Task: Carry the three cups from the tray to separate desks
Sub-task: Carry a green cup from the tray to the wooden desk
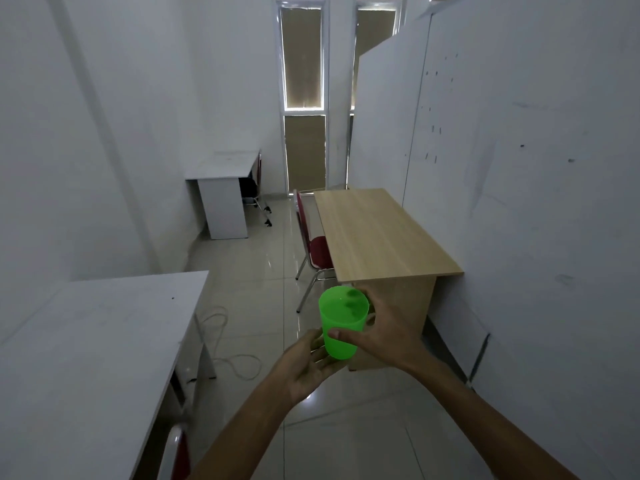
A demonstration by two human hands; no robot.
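The right hand point(375, 332) is wrapped around the side of a translucent bright green plastic cup point(341, 323), thumb across the near wall and fingers showing dimly through the far wall near the rim, so it is closed on the cup and holds it upright in the air above the floor, near the end of the wooden desk. The left hand point(310, 362) lies open, palm up, cupped beneath and beside the base, apparently touching it as a support rather than a grip. The cup is a plain tapered tumbler, thin-walled and smooth; it probably weighs little, flexes slightly if squeezed, and may slip in a loose hold, so a mid-wall wrap with a palm under the base looks sensible. Whether it holds liquid I cannot tell. Outward, a light wood-grain laminate desk point(377, 233) with a flat matte top stands against the right partition, a red padded metal-legged chair point(317, 251) beside it. White laminate desks stand left point(97, 337) and farther back point(221, 164), on glossy pale floor tiles point(270, 271).
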